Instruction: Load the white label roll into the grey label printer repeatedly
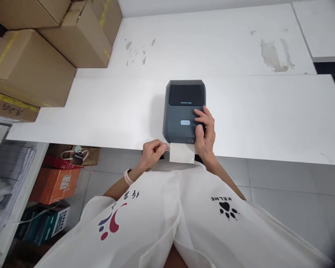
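A dark grey label printer (176, 128) stands on the white table near its front edge, with a black window on top and a pale button. A blank white label strip (182, 153) sticks out from its front, over the table edge. My right hand (206, 133) grips the printer's right side, thumb near the front corner and fingers on the top. Beside the strip's left end, my left hand (154, 153) is closed at the table edge, thumb against the curled fingers. Whatever lies between those fingers, if anything, is hidden.
Cardboard boxes (30, 69) are stacked on the left of the white table (240, 111). Below, at left, are a shelf with papers (13, 178), an orange box (56, 184) and teal boxes (48, 225). Grey floor tiles (281, 204) lie to the right.
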{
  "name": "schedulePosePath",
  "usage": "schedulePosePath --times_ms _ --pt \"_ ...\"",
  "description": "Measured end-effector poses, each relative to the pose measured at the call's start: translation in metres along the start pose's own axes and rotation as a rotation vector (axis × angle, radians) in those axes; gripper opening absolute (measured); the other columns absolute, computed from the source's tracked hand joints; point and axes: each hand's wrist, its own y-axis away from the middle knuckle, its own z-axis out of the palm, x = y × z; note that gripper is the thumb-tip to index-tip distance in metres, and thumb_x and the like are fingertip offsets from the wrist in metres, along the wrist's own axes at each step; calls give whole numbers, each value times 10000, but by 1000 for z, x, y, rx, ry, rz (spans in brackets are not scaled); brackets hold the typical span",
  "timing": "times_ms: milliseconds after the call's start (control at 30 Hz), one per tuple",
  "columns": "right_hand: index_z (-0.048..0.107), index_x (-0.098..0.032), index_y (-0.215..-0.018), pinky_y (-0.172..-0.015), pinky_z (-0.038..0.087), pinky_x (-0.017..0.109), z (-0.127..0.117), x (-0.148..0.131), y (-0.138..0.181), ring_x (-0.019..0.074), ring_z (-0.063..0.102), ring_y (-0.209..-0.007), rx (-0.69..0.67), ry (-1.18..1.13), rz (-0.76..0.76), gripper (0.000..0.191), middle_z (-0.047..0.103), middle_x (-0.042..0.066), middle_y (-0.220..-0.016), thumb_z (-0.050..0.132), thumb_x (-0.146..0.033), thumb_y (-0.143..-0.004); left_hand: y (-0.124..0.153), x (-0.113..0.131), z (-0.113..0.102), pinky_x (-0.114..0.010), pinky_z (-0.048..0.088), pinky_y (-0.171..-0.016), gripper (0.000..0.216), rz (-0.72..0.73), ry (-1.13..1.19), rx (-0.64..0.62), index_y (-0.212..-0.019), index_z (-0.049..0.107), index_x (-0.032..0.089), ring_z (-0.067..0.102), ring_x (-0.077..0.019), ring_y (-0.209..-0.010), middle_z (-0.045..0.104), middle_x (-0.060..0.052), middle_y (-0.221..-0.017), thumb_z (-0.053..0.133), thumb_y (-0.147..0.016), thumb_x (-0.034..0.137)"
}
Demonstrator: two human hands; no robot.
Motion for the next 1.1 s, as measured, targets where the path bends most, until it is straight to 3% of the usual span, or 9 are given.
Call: schedulePosePath --times_ms 67,133,400,533,667,733,867,967,1100 --pt "560 -284 -1121 -1183 383 586 0 1 -1 266 439 -1473 -5 1 -22 211 665 66 -1326 379 -366 -1049 -1 11 -3 -260 327 -510 505 -274 133 -361 -559 544 188 402 -90 -471 465 26 -474 589 -863 588" --pt "571 -291 -1109 -1180 385 577 -2 1 -2 265 444 -1467 -10 19 -57 216 662 58 -1324 380 -371 -1049 -7 22 -2 -245 281 -473 515 -443 291 -519 -529 476 196 351 -67 -421 399 56 -426 673 -787 597" --pt "698 -336 -1154 -1190 335 547 -15 -3 -7 284 415 -1471 -201 349 -107 510 602 29 -1408 218 -476 -1058 -13 34 -2 -234 288 -471 512 -410 302 -577 -509 478 186 373 -63 -450 406 56 -459 726 -748 565" --pt "702 -359 -1154 -1241 161 587 -19 -9 -8 290 444 -1444 -272 498 -106 386 630 0 -1406 348 -461 -1041 -13 40 -11 -254 306 -501 561 -216 157 -430 -475 477 182 359 -75 -470 409 36 -455 593 -885 547" --pt "693 -349 -1142 -1251 123 591 -18 -9 -5 297 388 -1487 -283 475 -41 348 605 -1 -1431 373 -426 -1028 -23 38 -17 -261 410 -586 470 10 120 151 -566 576 186 493 -106 -568 560 5 -568 571 -932 481" --pt "652 -349 -1203 -1250 155 590 -16 -7 1 294 346 -1516 -246 398 -26 343 549 5 -1486 366 -408 -1025 -27 31 -15 -285 507 -735 332 65 117 342 -832 706 210 636 -151 -802 720 -37 -867 556 -950 481" --pt "413 -360 -1485 -1203 270 617 -10 0 23 316 296 -1543 -124 250 21 478 336 49 -1650 359 -459 -1021 -24 13 -2 -420 367 -1212 525 -4 102 144 -1476 499 325 402 -217 -1492 436 -28 -1620 388 -1018 555" --pt "265 -372 -1580 -1198 254 660 -8 -2 32 343 260 -1559 -103 174 56 597 221 54 -1706 310 -565 -1017 -16 5 6 -445 188 -1313 611 -15 96 -23 -1599 284 374 154 -209 -1604 212 38 -1722 270 -1031 598" --pt "192 -394 -1610 -1222 198 687 -16 -17 14 360 227 -1573 -163 124 72 661 185 27 -1719 202 -662 -1006 -19 12 -1 -435 189 -1316 627 77 113 -52 -1605 278 386 104 -229 -1611 156 60 -1731 188 -1029 617"
